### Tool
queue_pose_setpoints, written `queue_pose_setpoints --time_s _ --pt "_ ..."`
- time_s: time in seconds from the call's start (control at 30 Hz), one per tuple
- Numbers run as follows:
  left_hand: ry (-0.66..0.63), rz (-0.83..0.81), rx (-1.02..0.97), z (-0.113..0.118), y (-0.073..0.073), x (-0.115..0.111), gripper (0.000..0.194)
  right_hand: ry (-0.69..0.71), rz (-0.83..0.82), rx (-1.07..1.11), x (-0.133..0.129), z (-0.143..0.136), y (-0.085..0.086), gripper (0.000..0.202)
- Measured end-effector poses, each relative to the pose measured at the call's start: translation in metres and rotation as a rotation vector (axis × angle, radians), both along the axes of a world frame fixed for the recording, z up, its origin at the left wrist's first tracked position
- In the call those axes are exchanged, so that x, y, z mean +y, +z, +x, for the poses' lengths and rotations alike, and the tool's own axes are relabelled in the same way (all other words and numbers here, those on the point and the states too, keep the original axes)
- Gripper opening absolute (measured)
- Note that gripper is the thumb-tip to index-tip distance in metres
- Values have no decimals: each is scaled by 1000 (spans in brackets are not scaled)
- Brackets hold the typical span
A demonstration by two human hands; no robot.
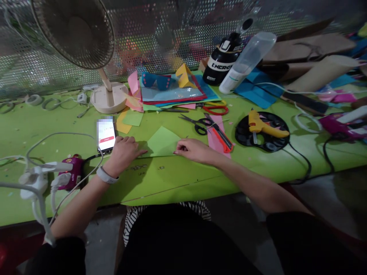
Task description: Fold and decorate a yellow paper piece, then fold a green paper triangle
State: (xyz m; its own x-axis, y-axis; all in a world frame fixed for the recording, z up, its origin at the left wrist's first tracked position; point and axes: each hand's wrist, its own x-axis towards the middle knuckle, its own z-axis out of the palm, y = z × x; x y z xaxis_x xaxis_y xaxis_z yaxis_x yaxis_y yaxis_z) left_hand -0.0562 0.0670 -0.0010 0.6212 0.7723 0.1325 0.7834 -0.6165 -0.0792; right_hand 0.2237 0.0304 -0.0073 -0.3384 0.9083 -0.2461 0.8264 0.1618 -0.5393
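Observation:
A light green sheet of paper [163, 143], folded to a triangle with its point away from me, lies flat on the table. My left hand [124, 153] rests at its left corner, fingers curled and the outstretched thumb touching the paper's edge. At the opposite corner, my right hand [189, 150] has its fingers pinched together on the paper. Beyond the right hand lie black-handled scissors [200, 124] and an orange utility knife [222, 138] on a pink paper strip [213, 133]. A phone [106, 133] with a lit screen lies beside the left hand.
A fan [107, 97] stands at the back left. Behind the paper is a stack of coloured sheets [174, 95] with blue paper glasses [156, 81]. A yellow glue gun [266, 126], a black bottle [219, 63] and a clear bottle [246, 61] stand right. Cables and purple power blocks [71, 172] flank the workspace.

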Motion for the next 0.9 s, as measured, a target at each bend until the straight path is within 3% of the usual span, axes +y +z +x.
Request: queue_pose_setpoints --time_s 0.1,0.13,0.2,0.23,0.3,0.37,0.47,0.9 --pt "126 116 -115 15 6 -17 43 1 6 -4 0 0 -1 16" --pt "82 132 -154 22 6 -25 37 4 10 -3 0 0 -1 16" --pt "-176 69 -145 36 1 -42 39 8 23 -5 0 0 -1 16" --pt "-300 20 -120 42 -3 -49 49 8 30 -6 0 0 -1 15" --pt "-403 -48 -100 49 -14 -60 78 3 38 -6 -1 0 -1 13" --pt "-390 -105 -95 51 -23 -64 90 -4 27 1 -1 -1 -1 14" --pt "-356 -159 -97 48 -28 -64 93 -9 10 14 -2 -2 0 16" --pt "-300 -232 -88 47 -26 -62 95 2 -12 2 1 0 0 17"
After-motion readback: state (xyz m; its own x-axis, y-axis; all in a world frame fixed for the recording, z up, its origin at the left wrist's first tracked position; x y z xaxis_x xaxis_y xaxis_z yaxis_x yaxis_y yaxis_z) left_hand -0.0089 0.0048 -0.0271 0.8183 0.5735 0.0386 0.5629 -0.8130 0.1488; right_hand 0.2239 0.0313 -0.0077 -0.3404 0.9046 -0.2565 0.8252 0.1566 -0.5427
